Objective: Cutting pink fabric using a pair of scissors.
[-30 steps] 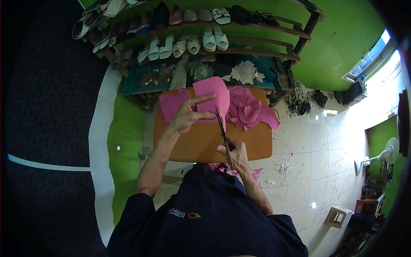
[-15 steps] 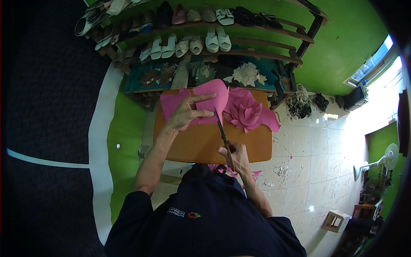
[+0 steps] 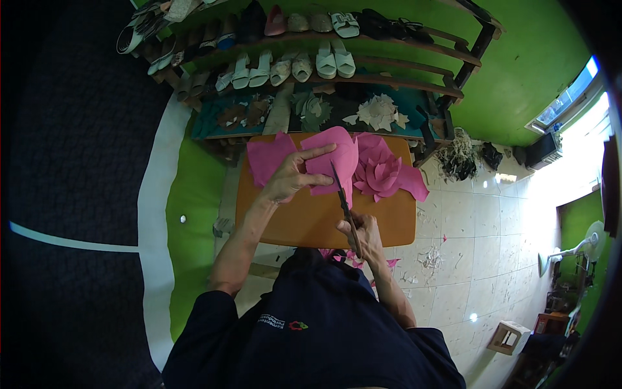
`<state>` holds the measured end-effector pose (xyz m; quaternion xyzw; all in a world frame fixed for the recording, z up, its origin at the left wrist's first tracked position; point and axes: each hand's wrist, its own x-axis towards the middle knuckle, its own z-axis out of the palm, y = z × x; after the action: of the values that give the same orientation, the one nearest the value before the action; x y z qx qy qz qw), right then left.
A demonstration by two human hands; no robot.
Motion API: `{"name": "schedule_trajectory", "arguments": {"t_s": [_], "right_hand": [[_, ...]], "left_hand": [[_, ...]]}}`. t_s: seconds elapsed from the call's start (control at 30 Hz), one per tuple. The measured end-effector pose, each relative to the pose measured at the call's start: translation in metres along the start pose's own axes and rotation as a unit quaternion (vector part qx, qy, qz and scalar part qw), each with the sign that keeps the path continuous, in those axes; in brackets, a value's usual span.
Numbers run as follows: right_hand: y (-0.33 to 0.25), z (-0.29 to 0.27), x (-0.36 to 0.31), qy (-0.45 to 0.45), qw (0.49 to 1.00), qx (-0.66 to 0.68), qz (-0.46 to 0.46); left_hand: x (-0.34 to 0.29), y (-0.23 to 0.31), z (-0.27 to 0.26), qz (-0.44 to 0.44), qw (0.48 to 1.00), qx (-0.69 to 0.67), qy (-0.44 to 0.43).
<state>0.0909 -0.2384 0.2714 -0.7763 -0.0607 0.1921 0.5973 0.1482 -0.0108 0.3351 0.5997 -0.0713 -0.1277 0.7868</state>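
My left hand (image 3: 289,176) pinches a pink sheet (image 3: 332,146) between thumb and fingers, holding it above the orange-brown table. The sheet's far side is rounded, and a strip of it hangs toward me past the scissors. My right hand (image 3: 365,237) grips dark scissors (image 3: 345,205), whose blades point away from me and lie against the sheet below its middle. Just right of the held sheet sits a pile of pink cut pieces (image 3: 379,176), layered like petals. Another flat pink piece (image 3: 269,159) rests at the table's far left.
The orange-brown table (image 3: 291,223) stands before me. Beyond it, a wooden rack (image 3: 414,52) holds several shoes and sandals, with piled cut scraps (image 3: 379,113) on its low shelf. Scraps (image 3: 431,257) litter the tiled floor at right. A white fan (image 3: 591,240) stands far right.
The scissors' blades have moved up along the pink sheet, and a cut strip now hangs to their right. My left hand keeps its hold. The whole view has shifted slightly.
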Motion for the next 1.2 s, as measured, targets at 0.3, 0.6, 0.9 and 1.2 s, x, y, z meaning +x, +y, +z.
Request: {"name": "schedule_trajectory", "arguments": {"t_s": [0.3, 0.6, 0.9, 1.2], "right_hand": [[-0.007, -0.005, -0.003, 0.02, 0.999, -0.015, -0.025], [-0.007, -0.013, -0.009, -0.062, 0.996, -0.034, -0.051], [0.008, -0.006, -0.014, -0.119, 0.992, 0.033, -0.011], [-0.005, -0.003, -0.015, -0.153, 0.982, 0.102, 0.044]], "left_hand": [[0.0, 0.001, 0.002, -0.012, 0.999, 0.011, 0.033], [0.014, 0.037, -0.05, -0.076, 0.985, 0.14, -0.072], [0.018, 0.042, -0.043, -0.143, 0.945, 0.216, -0.197], [0.017, 0.029, -0.043, -0.17, 0.953, 0.162, -0.193]]}}
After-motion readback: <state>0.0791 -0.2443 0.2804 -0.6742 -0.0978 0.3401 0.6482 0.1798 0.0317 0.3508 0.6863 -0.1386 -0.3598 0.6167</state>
